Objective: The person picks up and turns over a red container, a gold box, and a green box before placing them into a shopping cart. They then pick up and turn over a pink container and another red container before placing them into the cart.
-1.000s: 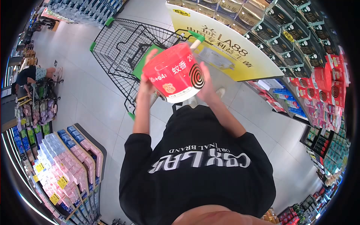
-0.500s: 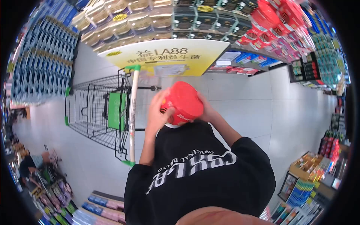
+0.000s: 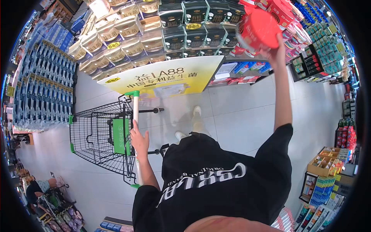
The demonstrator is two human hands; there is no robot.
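My right hand, stretched out to the upper right, grips a round red tub by its near side. White lettering runs along the tub's top. It overlaps the stack of similar red tubs on the shelf in this view. My left hand rests on the white handle of a shopping cart, thumb apart and a finger pointing along the bar. The cart's black wire basket has a green panel.
Ahead stand gold boxes and black boxes above a yellow and white sign. A stack of blue packs is at the left. A person is at the lower left; more shelves line the right.
The red tub, held in both hands before my chest, has moved up and right in my right hand. My left hand let go of it and came down onto the cart handle.
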